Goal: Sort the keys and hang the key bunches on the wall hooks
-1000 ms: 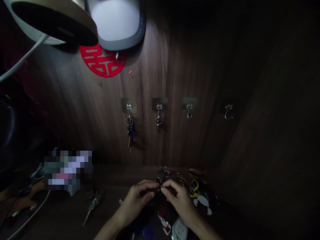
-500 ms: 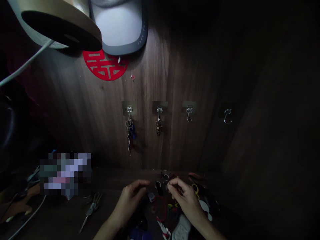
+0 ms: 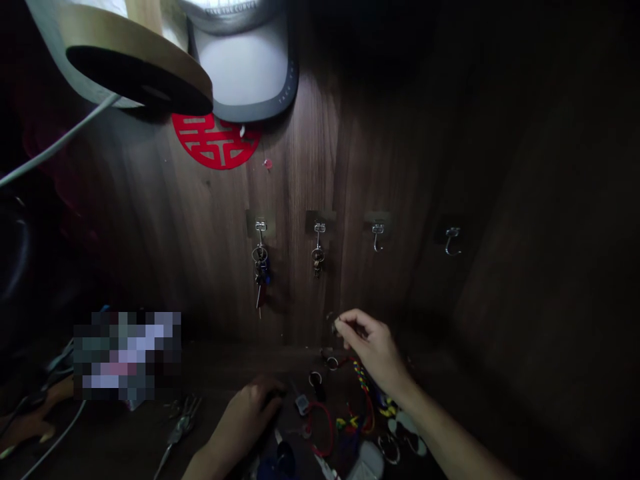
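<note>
My right hand [image 3: 367, 343] is raised over the shelf, in front of the wooden wall. Its thumb and fingertips pinch a small, dark key ring [image 3: 333, 324]; the details are blurred. Lower down, my left hand [image 3: 247, 410] hovers near the shelf with its fingers loosely apart and nothing in them. Between and below the hands lie loose key rings [image 3: 315, 379], a red cord loop [image 3: 330, 427], a braided multicoloured cord [image 3: 361, 377] and a grey remote fob [image 3: 367, 461].
Metal hooks [image 3: 377, 239] line the wall; key bunches [image 3: 260, 267] hang on the leftmost, a small charm [image 3: 317, 267] on its neighbour. Further left on the shelf lie other keys [image 3: 183, 423]. A lamp [image 3: 140, 60], a cap [image 3: 245, 73] and a red paper-cut [image 3: 220, 150] are above.
My right hand has risen from the pile towards the wall, carrying the small key ring. My left hand has dropped lower and slightly left. The view has shifted slightly.
</note>
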`<action>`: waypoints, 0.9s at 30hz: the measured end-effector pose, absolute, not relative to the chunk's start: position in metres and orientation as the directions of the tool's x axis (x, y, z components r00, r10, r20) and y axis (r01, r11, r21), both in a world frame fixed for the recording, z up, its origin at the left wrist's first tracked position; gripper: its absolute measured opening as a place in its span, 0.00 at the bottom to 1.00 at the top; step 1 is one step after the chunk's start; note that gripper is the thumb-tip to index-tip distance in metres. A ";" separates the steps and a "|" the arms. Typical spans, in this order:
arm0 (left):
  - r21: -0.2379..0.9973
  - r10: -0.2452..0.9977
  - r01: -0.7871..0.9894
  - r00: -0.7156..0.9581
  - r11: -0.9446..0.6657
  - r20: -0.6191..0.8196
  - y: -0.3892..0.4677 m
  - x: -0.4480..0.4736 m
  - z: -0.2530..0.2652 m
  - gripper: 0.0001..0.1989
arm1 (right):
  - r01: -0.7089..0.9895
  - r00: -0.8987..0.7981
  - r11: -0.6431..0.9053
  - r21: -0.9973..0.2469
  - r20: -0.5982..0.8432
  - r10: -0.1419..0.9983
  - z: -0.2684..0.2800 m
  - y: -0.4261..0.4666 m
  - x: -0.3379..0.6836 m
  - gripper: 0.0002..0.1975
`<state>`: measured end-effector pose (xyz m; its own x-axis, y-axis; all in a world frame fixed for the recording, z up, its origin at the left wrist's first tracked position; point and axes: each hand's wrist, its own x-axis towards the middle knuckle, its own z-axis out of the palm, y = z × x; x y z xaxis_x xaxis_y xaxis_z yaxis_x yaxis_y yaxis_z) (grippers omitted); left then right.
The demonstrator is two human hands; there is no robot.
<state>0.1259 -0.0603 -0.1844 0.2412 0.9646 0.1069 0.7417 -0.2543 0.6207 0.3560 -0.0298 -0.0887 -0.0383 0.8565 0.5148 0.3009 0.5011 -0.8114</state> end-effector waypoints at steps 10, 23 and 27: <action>0.625 0.963 0.741 0.258 -0.246 0.074 -0.061 0.124 -0.183 0.15 | 0.112 0.073 0.616 -0.780 0.624 0.778 -0.019 0.014 0.328 0.11; 0.614 0.961 0.748 0.269 -0.250 0.063 -0.063 0.123 -0.184 0.15 | 0.053 0.130 0.552 -0.832 0.554 0.822 -0.014 0.036 0.314 0.11; 0.612 0.961 0.750 0.272 -0.250 0.060 -0.063 0.123 -0.183 0.15 | 0.057 0.141 0.563 -0.825 0.565 0.813 -0.014 0.035 0.312 0.10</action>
